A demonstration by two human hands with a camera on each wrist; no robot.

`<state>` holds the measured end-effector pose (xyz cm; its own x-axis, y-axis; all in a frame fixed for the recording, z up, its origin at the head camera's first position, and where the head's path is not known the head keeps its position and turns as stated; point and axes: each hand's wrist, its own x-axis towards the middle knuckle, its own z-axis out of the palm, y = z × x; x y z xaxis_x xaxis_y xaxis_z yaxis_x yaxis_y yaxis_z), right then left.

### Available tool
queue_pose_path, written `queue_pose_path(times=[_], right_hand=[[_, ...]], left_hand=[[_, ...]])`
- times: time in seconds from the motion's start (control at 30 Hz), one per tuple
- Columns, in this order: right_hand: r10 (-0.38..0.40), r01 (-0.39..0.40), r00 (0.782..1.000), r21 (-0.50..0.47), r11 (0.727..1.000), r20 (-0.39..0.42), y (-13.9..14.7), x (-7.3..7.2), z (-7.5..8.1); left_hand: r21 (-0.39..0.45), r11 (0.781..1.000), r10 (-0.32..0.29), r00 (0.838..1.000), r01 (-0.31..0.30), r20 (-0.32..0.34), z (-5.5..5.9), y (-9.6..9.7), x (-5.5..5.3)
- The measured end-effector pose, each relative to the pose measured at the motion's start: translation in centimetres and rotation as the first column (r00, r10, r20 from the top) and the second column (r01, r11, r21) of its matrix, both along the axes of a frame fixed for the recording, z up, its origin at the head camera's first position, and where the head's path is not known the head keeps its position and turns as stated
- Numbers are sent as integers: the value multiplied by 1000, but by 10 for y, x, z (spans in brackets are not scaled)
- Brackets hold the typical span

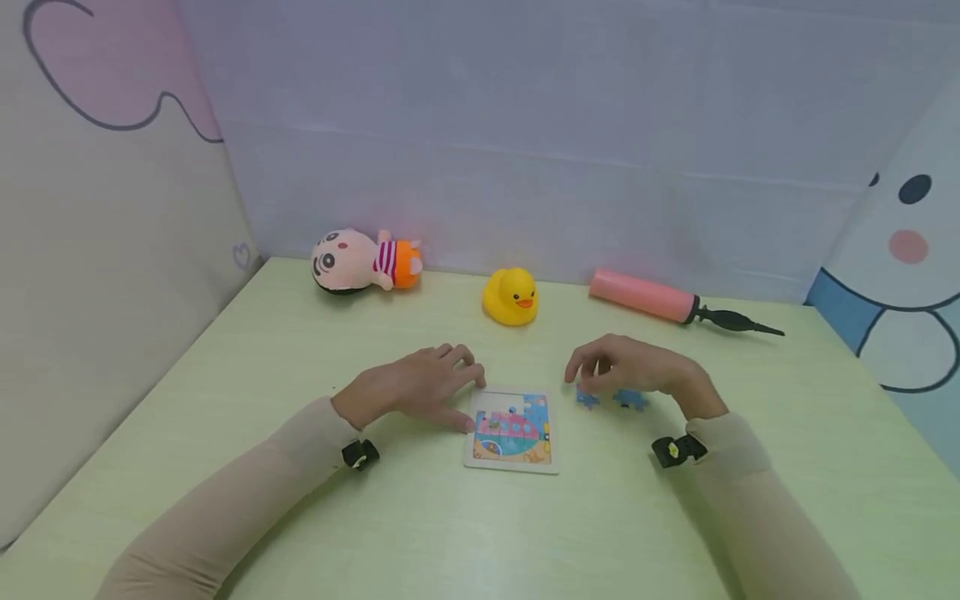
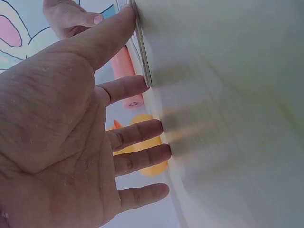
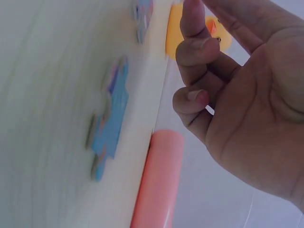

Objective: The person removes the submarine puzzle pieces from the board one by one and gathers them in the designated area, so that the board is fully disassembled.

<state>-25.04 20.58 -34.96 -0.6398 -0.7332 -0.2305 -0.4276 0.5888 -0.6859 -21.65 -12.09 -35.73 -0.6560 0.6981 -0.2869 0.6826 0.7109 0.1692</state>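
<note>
A jigsaw puzzle in a white-edged tray [image 1: 512, 468] lies in the middle of the table, with a pink and teal picture and a gap at its upper left. My left hand [image 1: 438, 387] is beside the tray; its thumb and index fingertip touch the left edge while the other fingers reach out spread. Over to the right, my right hand [image 1: 626, 365] hovers with bent fingers above loose blue puzzle pieces. One piece [image 1: 588, 401] lies beneath the fingertips. Another blue piece [image 3: 111, 118] lies below the palm in the right wrist view. Nothing shows between the right fingers.
Behind the tray sits a yellow rubber duck [image 1: 511, 297]. A plush doll [image 1: 367, 262] lies at the back left, and a pink hand pump [image 1: 645, 296] with a black nozzle at the back right. Walls border the table [image 1: 487, 533] at the back and sides.
</note>
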Motion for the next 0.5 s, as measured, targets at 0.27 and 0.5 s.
queue_pose_path(times=[0.27,0.5], right_hand=[[24,-24,1000,41,999,-1,-24,7,-2],[17,-18,1000,71,997,15,-33,8,-8]], left_hand=[[-54,998,38,999,-37,20,0,3,0],[-92,987,147,979,-135,144,-1,5,-2]])
